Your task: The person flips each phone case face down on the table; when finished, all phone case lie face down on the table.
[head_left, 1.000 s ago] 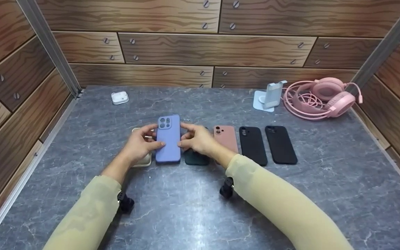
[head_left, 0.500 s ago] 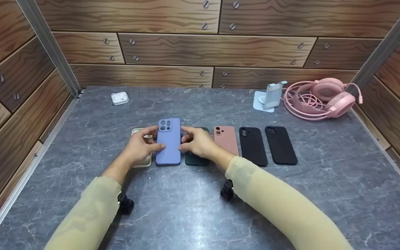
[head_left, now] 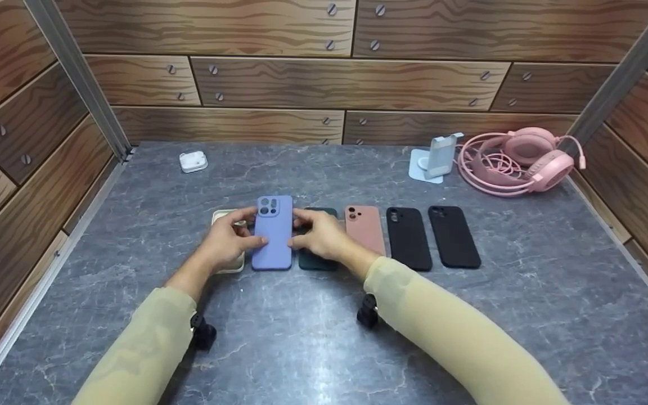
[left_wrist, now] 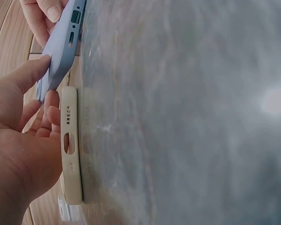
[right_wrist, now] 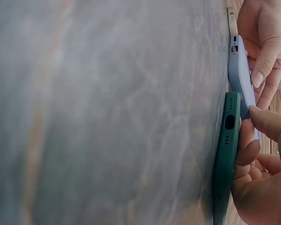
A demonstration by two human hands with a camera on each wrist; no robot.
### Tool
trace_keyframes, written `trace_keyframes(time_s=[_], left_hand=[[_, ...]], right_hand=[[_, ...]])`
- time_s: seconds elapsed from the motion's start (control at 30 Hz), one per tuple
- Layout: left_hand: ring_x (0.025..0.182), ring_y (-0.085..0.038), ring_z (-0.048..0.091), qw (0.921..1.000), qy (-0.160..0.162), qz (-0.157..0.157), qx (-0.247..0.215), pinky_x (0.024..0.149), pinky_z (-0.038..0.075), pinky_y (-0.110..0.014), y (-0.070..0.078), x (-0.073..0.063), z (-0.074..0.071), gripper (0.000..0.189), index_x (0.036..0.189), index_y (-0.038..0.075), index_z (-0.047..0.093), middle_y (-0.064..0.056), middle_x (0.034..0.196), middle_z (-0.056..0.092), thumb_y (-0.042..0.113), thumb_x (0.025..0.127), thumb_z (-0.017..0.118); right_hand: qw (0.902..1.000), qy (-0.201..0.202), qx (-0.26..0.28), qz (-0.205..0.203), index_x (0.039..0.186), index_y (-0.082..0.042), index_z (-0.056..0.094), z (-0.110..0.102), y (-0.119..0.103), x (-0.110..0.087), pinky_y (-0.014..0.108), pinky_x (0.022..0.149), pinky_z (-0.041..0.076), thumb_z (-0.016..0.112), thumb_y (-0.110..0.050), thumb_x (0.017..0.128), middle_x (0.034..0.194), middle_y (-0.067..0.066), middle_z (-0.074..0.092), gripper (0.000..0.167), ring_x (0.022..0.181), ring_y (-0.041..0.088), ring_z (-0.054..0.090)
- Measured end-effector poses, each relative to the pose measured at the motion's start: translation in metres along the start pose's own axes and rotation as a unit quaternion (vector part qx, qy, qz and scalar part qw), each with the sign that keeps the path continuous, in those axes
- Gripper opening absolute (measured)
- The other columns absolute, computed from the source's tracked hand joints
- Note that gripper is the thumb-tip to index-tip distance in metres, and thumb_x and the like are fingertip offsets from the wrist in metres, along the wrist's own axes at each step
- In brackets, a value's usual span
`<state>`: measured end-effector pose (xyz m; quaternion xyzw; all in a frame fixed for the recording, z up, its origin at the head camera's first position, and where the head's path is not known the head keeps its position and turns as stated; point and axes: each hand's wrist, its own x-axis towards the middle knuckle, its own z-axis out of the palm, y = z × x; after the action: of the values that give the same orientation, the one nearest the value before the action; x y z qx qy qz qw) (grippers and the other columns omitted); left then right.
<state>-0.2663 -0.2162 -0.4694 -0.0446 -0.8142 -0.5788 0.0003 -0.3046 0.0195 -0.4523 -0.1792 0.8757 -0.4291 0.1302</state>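
A periwinkle-blue phone case lies between both hands, its camera cutouts at the far end. My left hand pinches its left edge, thumb on the back. From the other side my right hand pinches the right edge. In the right wrist view the blue case's near end is low at the table, with the far end tilted up. Under my left hand is a cream phone case, partly covered. A dark green phone case is partly hidden below my right hand.
To the right lie a pink phone case and two black phone cases, one nearer and one farther right. Behind them are a light-blue phone stand and pink headphones. A small white case sits at back left.
Both hands have brought the blue case slightly toward the person, and it appears lower. Their grip on its edges looks the same.
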Motion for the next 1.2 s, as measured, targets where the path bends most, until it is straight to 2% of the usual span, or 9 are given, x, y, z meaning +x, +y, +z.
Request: trace_keyframes(time_s=[0.33, 0.63, 0.93, 1.2], left_hand=[[0.081, -0.015, 0.055, 0.9998, -0.004, -0.008, 0.016, 0.068, 0.046, -0.022, -0.004, 0.0013, 0.0001, 0.07, 0.15, -0.006, 0.054, -0.021, 0.124, 0.064, -0.003, 0.086, 0.084], [0.079, -0.016, 0.053, 0.9996, -0.012, 0.005, 0.026, 0.066, 0.044, -0.023, -0.0039, 0.0003, -0.0006, 0.069, 0.148, -0.009, 0.054, -0.022, 0.115, 0.066, -0.001, 0.087, 0.084], [0.078, -0.015, 0.053, 0.9996, -0.013, 0.007, 0.023, 0.067, 0.045, -0.022, -0.0068, 0.0016, -0.0012, 0.068, 0.147, -0.011, 0.055, -0.019, 0.104, 0.065, -0.002, 0.086, 0.084], [0.079, -0.016, 0.053, 0.9994, -0.013, 0.012, 0.029, 0.068, 0.044, -0.023, -0.0079, 0.0024, -0.0006, 0.066, 0.146, -0.011, 0.055, -0.017, 0.098, 0.063, -0.001, 0.087, 0.084]], right_hand=[[0.9993, 0.001, -0.037, -0.009, 0.156, -0.008, 0.054, 0.0012, 0.0, -0.0001, 0.037, 0.11, 0.046, 0.088, -0.018, 0.089, 0.137, 0.008, 0.068, 0.076, 0.123, 0.021, 0.062], [0.9987, -0.006, -0.048, -0.017, 0.155, -0.009, 0.056, 0.0008, 0.0004, -0.0012, 0.038, 0.112, 0.045, 0.087, -0.02, 0.09, 0.141, 0.009, 0.066, 0.073, 0.129, 0.022, 0.06], [0.997, -0.012, -0.076, -0.005, 0.154, -0.013, 0.058, 0.0002, -0.0013, -0.0011, 0.039, 0.121, 0.034, 0.088, -0.025, 0.09, 0.156, 0.01, 0.055, 0.071, 0.147, 0.025, 0.046], [0.9971, -0.011, -0.075, -0.006, 0.152, -0.012, 0.06, 0.0002, -0.0002, -0.0013, 0.039, 0.121, 0.035, 0.088, -0.025, 0.09, 0.156, 0.011, 0.055, 0.07, 0.146, 0.026, 0.047]])
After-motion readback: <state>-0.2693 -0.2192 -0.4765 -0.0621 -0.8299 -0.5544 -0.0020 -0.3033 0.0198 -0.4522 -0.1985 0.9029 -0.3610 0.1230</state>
